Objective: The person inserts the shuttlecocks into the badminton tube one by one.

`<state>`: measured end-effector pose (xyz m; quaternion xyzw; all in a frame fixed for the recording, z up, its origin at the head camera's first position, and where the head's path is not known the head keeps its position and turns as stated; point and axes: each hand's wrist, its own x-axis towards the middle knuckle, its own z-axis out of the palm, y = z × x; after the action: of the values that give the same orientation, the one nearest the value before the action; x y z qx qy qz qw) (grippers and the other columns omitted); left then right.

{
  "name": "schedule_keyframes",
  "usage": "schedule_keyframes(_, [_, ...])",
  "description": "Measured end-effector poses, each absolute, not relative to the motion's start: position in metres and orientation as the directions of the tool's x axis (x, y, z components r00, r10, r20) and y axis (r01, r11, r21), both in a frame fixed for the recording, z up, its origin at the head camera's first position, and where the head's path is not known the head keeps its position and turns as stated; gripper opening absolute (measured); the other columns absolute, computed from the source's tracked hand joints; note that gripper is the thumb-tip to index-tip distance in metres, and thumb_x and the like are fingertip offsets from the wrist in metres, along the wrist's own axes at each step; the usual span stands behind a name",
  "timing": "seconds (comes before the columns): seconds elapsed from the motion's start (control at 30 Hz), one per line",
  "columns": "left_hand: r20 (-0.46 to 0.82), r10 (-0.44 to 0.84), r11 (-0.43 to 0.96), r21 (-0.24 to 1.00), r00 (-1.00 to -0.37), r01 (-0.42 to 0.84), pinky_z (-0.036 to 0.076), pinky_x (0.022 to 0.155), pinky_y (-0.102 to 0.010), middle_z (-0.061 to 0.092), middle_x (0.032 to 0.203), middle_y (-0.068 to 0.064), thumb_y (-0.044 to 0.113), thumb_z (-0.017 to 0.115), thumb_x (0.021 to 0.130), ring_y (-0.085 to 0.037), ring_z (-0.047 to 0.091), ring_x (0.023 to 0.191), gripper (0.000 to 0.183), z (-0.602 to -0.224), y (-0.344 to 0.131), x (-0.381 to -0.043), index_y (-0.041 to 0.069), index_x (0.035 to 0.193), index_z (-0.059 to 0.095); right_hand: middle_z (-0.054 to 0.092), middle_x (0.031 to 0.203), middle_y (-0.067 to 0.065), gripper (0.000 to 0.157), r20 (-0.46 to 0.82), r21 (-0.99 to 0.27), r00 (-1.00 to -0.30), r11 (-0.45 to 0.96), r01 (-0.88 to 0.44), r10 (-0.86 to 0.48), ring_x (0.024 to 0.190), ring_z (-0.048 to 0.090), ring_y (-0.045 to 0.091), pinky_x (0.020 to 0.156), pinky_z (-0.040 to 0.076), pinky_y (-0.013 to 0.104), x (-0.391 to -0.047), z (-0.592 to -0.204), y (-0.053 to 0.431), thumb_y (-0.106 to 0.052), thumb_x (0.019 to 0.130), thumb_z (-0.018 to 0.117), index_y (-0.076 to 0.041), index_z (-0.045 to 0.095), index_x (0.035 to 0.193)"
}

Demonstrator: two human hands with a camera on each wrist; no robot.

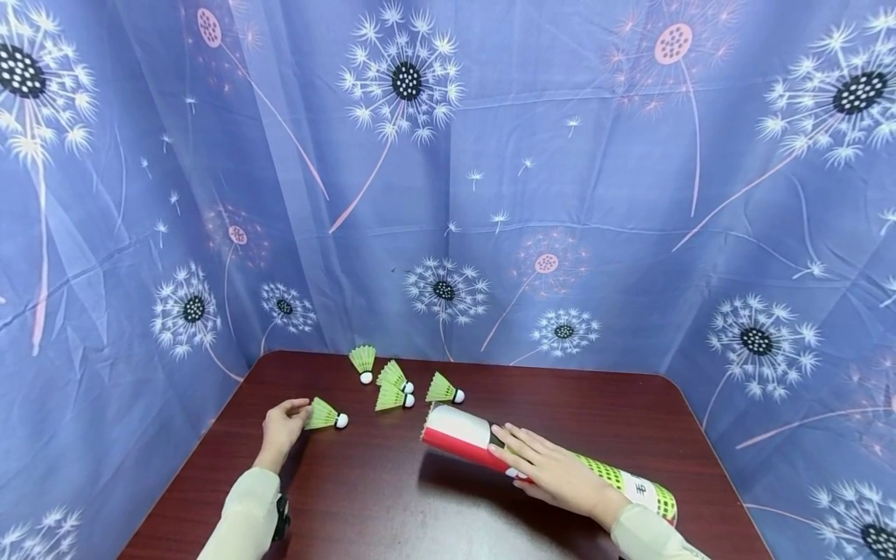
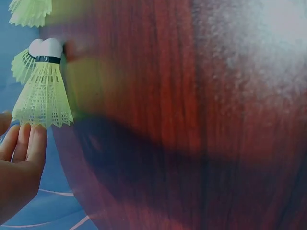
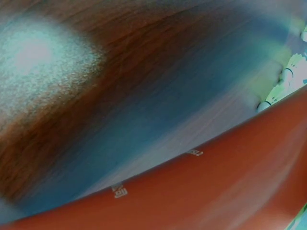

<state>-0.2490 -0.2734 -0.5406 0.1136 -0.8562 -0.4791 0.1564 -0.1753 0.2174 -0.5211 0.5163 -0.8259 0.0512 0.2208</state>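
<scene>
At the table's left side my left hand (image 1: 282,429) pinches the skirt of a yellow-green shuttlecock (image 1: 322,414). Its white cork points right, away from the fingers. In the left wrist view, thumb and fingertips (image 2: 36,143) meet the skirt's rim. My right hand (image 1: 553,470) holds a long shuttlecock tube (image 1: 458,434) from above, fingers laid across its middle. The tube is red and white at its left end, yellow-green patterned at its right. It slants across the table, shadow spread below its left part. In the right wrist view only the red tube wall (image 3: 206,187) shows, the hand hidden.
Several more shuttlecocks lie toward the back of the dark red wooden table (image 1: 364,498), among them one shuttlecock (image 1: 441,386) just behind the tube's left end and another (image 1: 362,358) near the back edge. A blue dandelion-print curtain (image 1: 490,194) hangs round the table's back and sides.
</scene>
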Motion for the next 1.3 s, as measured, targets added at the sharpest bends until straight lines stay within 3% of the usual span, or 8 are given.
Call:
schedule_keyframes(0.2, [0.207, -0.323, 0.558, 0.830, -0.923, -0.009, 0.043, 0.058, -0.017, 0.070, 0.082, -0.021, 0.002, 0.069, 0.085, -0.001, 0.055, 0.062, 0.017, -0.542, -0.271, -0.245, -0.010, 0.096, 0.069, 0.032, 0.153, 0.015, 0.079, 0.408, 0.129, -0.382, 0.466, -0.875, -0.829, 0.138, 0.034, 0.030, 0.117, 0.014, 0.030, -0.174, -0.520, 0.217, -0.026, 0.084, 0.075, -0.010, 0.034, 0.149])
schedule_keyframes(0.43, [0.310, -0.303, 0.486, 0.864, -0.901, 0.134, 0.041, 0.052, -0.019, 0.066, 0.065, -0.005, 0.007, 0.071, 0.082, -0.003, 0.052, 0.056, 0.010, -0.548, -0.274, -0.242, -0.003, 0.081, 0.072, 0.032, 0.153, 0.014, 0.077, 0.421, 0.122, -0.378, 0.464, -0.877, -0.825, 0.141, 0.030, 0.027, 0.116, 0.016, 0.030, -0.173, -0.520, 0.216, -0.026, 0.085, 0.074, -0.011, 0.035, 0.149])
schedule_keyframes(0.73, [0.174, -0.329, 0.529, 0.848, -0.928, -0.029, 0.043, 0.055, -0.015, 0.069, 0.076, -0.017, 0.002, 0.069, 0.086, 0.000, 0.052, 0.059, 0.013, -0.542, -0.270, -0.243, -0.010, 0.092, 0.070, 0.031, 0.154, 0.014, 0.079, 0.418, 0.140, -0.374, 0.466, -0.874, -0.828, 0.140, 0.031, 0.028, 0.116, 0.017, 0.031, -0.172, -0.519, 0.215, -0.026, 0.084, 0.076, -0.011, 0.034, 0.149])
schedule_keyframes(0.9, [0.196, -0.324, 0.538, 0.843, -0.925, -0.010, 0.042, 0.055, -0.014, 0.069, 0.076, -0.016, 0.002, 0.069, 0.086, 0.001, 0.051, 0.059, 0.013, -0.542, -0.270, -0.242, -0.010, 0.090, 0.070, 0.034, 0.152, 0.015, 0.079, 0.431, 0.162, -0.360, 0.464, -0.871, -0.827, 0.136, 0.037, 0.031, 0.116, 0.018, 0.031, -0.172, -0.518, 0.216, -0.025, 0.082, 0.077, -0.009, 0.037, 0.148])
schedule_keyframes(1.3, [0.234, -0.298, 0.515, 0.856, -0.925, 0.051, 0.042, 0.054, -0.015, 0.067, 0.074, -0.013, 0.001, 0.070, 0.086, -0.001, 0.050, 0.059, 0.009, -0.539, -0.263, -0.241, -0.008, 0.089, 0.071, 0.031, 0.154, 0.013, 0.077, 0.399, 0.134, -0.389, 0.473, -0.871, -0.830, 0.136, 0.036, 0.031, 0.116, 0.016, 0.030, -0.171, -0.518, 0.217, -0.026, 0.086, 0.073, -0.012, 0.033, 0.150])
